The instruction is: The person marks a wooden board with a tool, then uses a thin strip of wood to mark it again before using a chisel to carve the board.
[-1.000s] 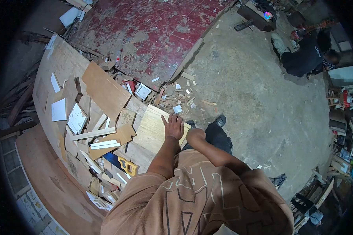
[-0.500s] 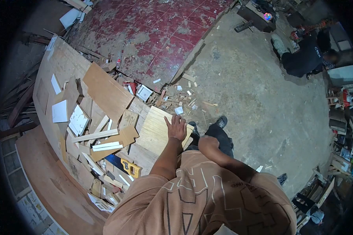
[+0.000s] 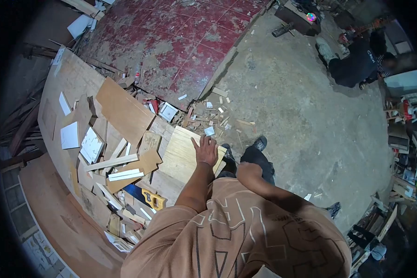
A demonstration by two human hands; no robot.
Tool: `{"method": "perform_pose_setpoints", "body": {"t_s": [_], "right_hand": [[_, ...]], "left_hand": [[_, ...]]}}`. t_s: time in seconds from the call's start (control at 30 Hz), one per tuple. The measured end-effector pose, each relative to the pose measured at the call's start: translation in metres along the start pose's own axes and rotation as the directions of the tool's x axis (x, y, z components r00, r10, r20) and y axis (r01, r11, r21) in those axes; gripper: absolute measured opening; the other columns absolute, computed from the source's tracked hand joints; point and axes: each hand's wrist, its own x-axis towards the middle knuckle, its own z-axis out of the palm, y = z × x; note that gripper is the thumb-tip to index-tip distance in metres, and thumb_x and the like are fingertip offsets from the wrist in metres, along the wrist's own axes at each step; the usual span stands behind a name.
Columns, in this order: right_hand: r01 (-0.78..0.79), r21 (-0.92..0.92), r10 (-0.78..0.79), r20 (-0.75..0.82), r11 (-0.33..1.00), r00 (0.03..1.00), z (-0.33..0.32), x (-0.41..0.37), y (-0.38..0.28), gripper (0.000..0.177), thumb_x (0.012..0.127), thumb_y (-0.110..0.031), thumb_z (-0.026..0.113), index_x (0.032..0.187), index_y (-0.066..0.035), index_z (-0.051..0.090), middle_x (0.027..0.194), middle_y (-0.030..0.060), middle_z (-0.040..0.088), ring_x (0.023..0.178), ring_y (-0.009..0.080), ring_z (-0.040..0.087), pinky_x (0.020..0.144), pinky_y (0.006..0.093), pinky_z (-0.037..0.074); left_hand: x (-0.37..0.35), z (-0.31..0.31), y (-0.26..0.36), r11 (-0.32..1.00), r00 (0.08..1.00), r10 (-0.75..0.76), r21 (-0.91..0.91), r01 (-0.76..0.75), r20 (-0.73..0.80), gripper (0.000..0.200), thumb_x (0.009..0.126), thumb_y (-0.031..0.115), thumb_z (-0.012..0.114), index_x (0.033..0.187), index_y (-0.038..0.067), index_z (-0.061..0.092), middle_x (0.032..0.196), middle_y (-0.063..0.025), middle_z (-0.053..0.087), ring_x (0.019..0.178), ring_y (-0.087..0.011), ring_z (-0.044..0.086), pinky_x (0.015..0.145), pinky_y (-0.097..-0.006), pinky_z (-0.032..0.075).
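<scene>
My left hand [image 3: 205,150] lies flat with fingers spread on a pale plywood sheet [image 3: 177,155], near its right end. The sheet rests at the corner of the cluttered work surface. Just past its right edge, my right hand [image 3: 249,171] is closed in a fist above my legs. A thin strip shows between that fist and the sheet's edge, too faint to name; whatever is in the fist is hidden. A handsaw with a yellow handle [image 3: 153,199] and a blue blade lies left of my left forearm, partly under scraps.
Wood offcuts, white pieces [image 3: 70,135] and a brown panel [image 3: 124,110] cover the work surface [image 3: 74,66]. Small scraps litter the floor by its corner. A raised red tiled floor [image 3: 171,41] lies ahead. A person in dark clothes [image 3: 354,64] crouches at the far right.
My right hand has shifted slightly away from the sheet, with a thin strip now showing beside it. My left hand stays on the plywood. The whole view has moved a little.
</scene>
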Motion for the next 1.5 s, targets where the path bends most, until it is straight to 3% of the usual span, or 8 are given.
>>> {"method": "perform_pose_setpoints", "body": {"t_s": [0.37,0.43,0.67,1.07,1.17,1.23,1.37,1.5], "right_hand": [[-0.019,0.099,0.03,-0.102,0.995,0.994,0.006,0.038,-0.01,0.027,0.086,-0.015,0.049,0.096,-0.004,0.071,0.098,0.0177,0.07,0.089,0.0333,0.07,0.073,0.0421,0.056],[-0.062,0.083,0.058,0.048,0.995,0.997,-0.005,0.014,-0.006,0.027,0.087,-0.015,0.048,0.097,-0.004,0.071,0.097,0.0174,0.07,0.091,0.0338,0.069,0.073,0.0432,0.056],[-0.112,0.064,0.108,0.069,0.992,0.992,-0.009,0.028,-0.014,0.029,0.087,-0.015,0.047,0.096,-0.006,0.073,0.1,0.0164,0.07,0.093,0.0328,0.069,0.074,0.0428,0.056],[0.16,0.072,-0.143,-0.199,0.985,0.97,0.007,0.023,-0.012,0.026,0.087,-0.015,0.048,0.093,-0.001,0.069,0.089,0.0201,0.07,0.08,0.0353,0.07,0.067,0.0448,0.056],[0.158,0.091,-0.142,-0.164,0.983,0.976,0.003,0.027,-0.011,0.027,0.088,-0.016,0.046,0.096,0.0,0.067,0.088,0.0214,0.069,0.081,0.0356,0.07,0.069,0.0476,0.056],[0.171,0.074,-0.161,-0.125,0.982,0.979,-0.003,0.027,-0.013,0.028,0.088,-0.016,0.046,0.097,0.0,0.067,0.088,0.0215,0.069,0.081,0.0352,0.07,0.068,0.047,0.056],[0.097,0.076,-0.088,-0.11,0.992,0.99,-0.019,0.015,-0.024,0.026,0.087,-0.016,0.048,0.092,-0.002,0.07,0.091,0.0205,0.07,0.082,0.0342,0.07,0.068,0.0452,0.056],[0.021,0.044,-0.021,-0.011,0.999,1.0,-0.023,-0.001,-0.031,0.025,0.085,-0.015,0.052,0.09,-0.003,0.073,0.093,0.019,0.07,0.084,0.0339,0.07,0.069,0.0436,0.056]], "left_hand": [[0.002,-0.001,-0.001,1.0,1.0,-0.006,0.028,0.006,-0.002,0.029,0.093,0.03,0.044,0.108,0.009,0.058,0.12,-0.0122,0.05,0.129,-0.0333,0.035,0.109,-0.0699,0.005],[0.002,-0.002,-0.001,1.0,1.0,-0.011,0.027,0.01,0.008,0.029,0.093,0.031,0.044,0.108,0.009,0.058,0.12,-0.0124,0.05,0.129,-0.0334,0.036,0.109,-0.07,0.005],[0.002,0.0,-0.002,0.999,1.0,-0.009,0.047,0.009,0.007,0.028,0.094,0.032,0.043,0.108,0.012,0.057,0.121,-0.0105,0.05,0.131,-0.0309,0.033,0.109,-0.0706,0.002],[0.003,-0.004,0.0,0.997,1.0,-0.015,0.07,0.015,-0.004,0.028,0.094,0.032,0.043,0.106,0.012,0.058,0.125,-0.0133,0.047,0.134,-0.0331,0.031,0.107,-0.073,0.003],[0.006,0.002,-0.005,0.99,0.99,0.086,0.12,-0.073,-0.107,0.026,0.092,0.03,0.047,0.103,0.011,0.059,0.122,-0.0155,0.05,0.133,-0.0351,0.034,0.106,-0.0732,0.006],[0.01,0.001,-0.008,0.948,0.952,0.305,0.104,-0.301,-0.023,0.024,0.089,0.028,0.05,0.1,0.009,0.059,0.113,-0.0154,0.054,0.124,-0.0352,0.043,0.107,-0.0685,0.015],[0.013,-0.005,-0.007,0.954,0.955,0.297,-0.036,-0.296,0.005,0.022,0.087,0.027,0.052,0.096,0.008,0.058,0.097,-0.0135,0.057,0.103,-0.0316,0.051,0.103,-0.0547,0.028],[0.014,-0.004,-0.009,0.959,0.953,0.284,-0.043,-0.281,0.102,0.026,0.09,0.028,0.048,0.1,0.007,0.058,0.101,-0.0153,0.054,0.106,-0.0329,0.048,0.101,-0.056,0.028]]}}
